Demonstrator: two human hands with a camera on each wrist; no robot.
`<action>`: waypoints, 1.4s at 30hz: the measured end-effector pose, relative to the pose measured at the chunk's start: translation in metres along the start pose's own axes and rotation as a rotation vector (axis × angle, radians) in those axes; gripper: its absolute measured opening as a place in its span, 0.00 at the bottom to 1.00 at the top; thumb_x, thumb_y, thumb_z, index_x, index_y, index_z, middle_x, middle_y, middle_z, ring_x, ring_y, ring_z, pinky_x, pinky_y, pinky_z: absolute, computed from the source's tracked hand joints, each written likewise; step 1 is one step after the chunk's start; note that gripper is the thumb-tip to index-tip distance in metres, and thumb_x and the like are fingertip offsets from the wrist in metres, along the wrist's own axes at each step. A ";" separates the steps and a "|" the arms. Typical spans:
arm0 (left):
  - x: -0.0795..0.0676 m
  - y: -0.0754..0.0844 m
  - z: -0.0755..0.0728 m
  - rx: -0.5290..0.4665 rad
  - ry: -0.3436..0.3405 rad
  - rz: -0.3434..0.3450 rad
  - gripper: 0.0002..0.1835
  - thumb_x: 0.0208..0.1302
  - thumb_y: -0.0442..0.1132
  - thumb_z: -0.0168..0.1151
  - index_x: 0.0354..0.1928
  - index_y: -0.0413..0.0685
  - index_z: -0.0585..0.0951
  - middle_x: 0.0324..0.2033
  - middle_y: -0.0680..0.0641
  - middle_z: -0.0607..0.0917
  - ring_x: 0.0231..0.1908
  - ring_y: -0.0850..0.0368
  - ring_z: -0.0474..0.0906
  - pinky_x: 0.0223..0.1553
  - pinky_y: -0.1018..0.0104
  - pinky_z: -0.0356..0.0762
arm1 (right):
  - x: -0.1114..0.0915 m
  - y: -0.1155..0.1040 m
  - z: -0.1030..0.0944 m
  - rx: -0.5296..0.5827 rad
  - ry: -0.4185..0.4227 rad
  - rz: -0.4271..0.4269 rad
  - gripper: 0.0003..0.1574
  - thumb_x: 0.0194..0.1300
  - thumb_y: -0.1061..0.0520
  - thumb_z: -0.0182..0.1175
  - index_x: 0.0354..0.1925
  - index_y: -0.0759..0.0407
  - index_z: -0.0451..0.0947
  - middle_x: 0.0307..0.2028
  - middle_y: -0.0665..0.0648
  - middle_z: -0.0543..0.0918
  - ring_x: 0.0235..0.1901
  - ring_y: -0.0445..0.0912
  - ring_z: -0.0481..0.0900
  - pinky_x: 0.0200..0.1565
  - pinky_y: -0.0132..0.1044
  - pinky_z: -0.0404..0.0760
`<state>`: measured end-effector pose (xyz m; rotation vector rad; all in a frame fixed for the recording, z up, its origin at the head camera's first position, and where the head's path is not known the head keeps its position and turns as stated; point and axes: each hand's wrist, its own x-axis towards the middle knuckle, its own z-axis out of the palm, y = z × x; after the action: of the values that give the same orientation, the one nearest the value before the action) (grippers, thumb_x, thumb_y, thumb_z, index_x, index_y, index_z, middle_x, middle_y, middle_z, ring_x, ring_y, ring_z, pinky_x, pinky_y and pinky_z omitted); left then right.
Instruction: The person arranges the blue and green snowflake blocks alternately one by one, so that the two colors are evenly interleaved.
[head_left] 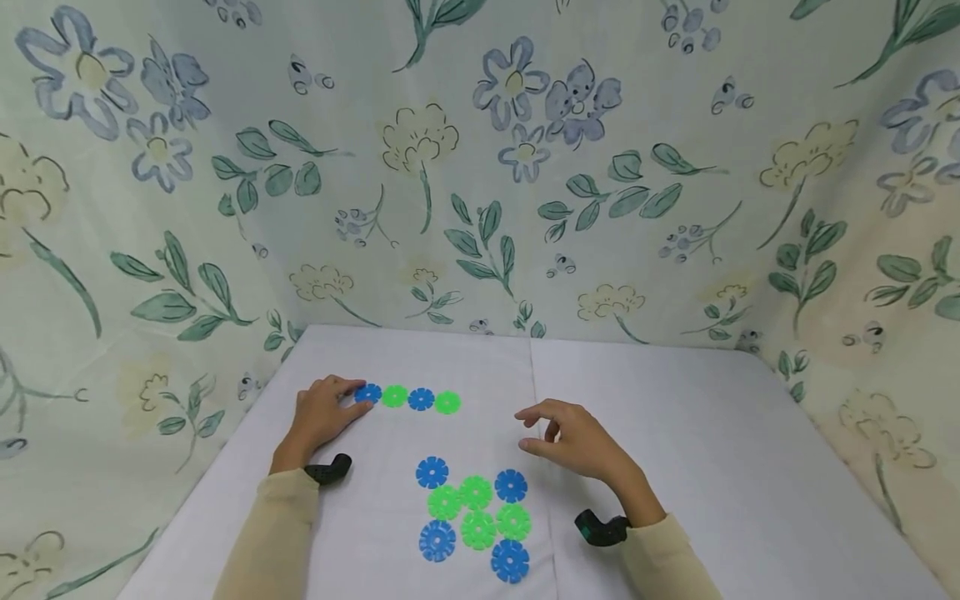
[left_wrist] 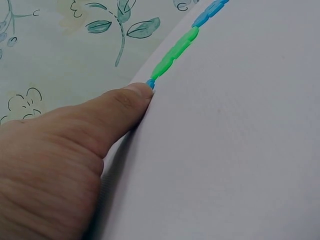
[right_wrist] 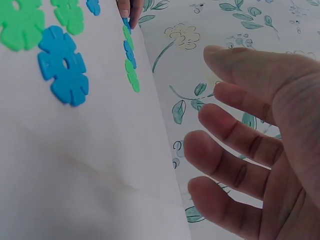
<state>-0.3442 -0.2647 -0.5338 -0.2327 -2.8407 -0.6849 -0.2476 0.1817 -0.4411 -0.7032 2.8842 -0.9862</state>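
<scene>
At the left of the table, my left hand [head_left: 321, 414] pinches a blue notched disc [head_left: 368, 394] between thumb and index finger. That disc forms the left end of a row, followed by a green disc [head_left: 394, 396], another blue one [head_left: 421, 399] and a green one [head_left: 447, 402] at the right end. My left thumb [left_wrist: 127, 102] hides most of the pinched disc in the left wrist view. Raised above the table to the right of the row, my right hand [head_left: 573, 437] has loosely bent, spread fingers and holds nothing.
Nearer the body lies a group of loose discs, with green ones [head_left: 476, 492] in the middle and blue ones [head_left: 437, 541] around them. White cloth [head_left: 675, 433] covers the table. A flower-patterned curtain [head_left: 480, 167] hangs behind and along both sides.
</scene>
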 end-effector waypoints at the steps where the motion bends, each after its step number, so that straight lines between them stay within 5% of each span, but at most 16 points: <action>1: 0.000 0.000 0.000 -0.003 -0.003 -0.001 0.31 0.61 0.66 0.65 0.62 0.59 0.81 0.52 0.44 0.83 0.56 0.43 0.74 0.52 0.42 0.62 | -0.001 0.001 0.001 0.009 -0.018 -0.006 0.24 0.61 0.43 0.71 0.56 0.41 0.82 0.47 0.51 0.87 0.31 0.38 0.78 0.30 0.33 0.78; 7: -0.001 0.003 -0.001 0.008 -0.009 -0.017 0.31 0.61 0.64 0.66 0.62 0.58 0.81 0.53 0.43 0.83 0.56 0.42 0.74 0.52 0.43 0.62 | -0.003 0.010 0.004 0.065 -0.084 -0.043 0.29 0.63 0.42 0.69 0.59 0.49 0.80 0.48 0.52 0.86 0.31 0.38 0.79 0.30 0.34 0.79; 22: -0.001 0.006 -0.003 0.016 -0.017 -0.011 0.31 0.62 0.64 0.65 0.63 0.57 0.81 0.53 0.43 0.83 0.56 0.42 0.74 0.52 0.43 0.63 | -0.001 0.031 0.024 0.206 -0.179 -0.039 0.26 0.61 0.46 0.72 0.56 0.49 0.82 0.43 0.49 0.84 0.26 0.40 0.78 0.29 0.33 0.79; 31: -0.003 0.003 -0.002 0.025 -0.016 -0.005 0.31 0.63 0.64 0.65 0.63 0.57 0.80 0.55 0.42 0.82 0.56 0.41 0.74 0.52 0.42 0.63 | -0.001 0.032 0.036 0.194 -0.246 -0.052 0.22 0.58 0.47 0.74 0.51 0.45 0.83 0.43 0.45 0.84 0.30 0.39 0.76 0.36 0.32 0.78; 42: -0.002 0.007 -0.004 0.007 -0.013 -0.005 0.31 0.63 0.63 0.65 0.63 0.57 0.80 0.53 0.42 0.83 0.56 0.42 0.74 0.53 0.41 0.62 | -0.001 0.034 0.040 0.142 -0.252 -0.043 0.25 0.55 0.46 0.75 0.52 0.43 0.82 0.39 0.46 0.81 0.26 0.34 0.70 0.32 0.29 0.73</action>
<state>-0.3401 -0.2607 -0.5283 -0.2298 -2.8567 -0.6769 -0.2540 0.1826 -0.4933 -0.8158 2.5662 -1.0135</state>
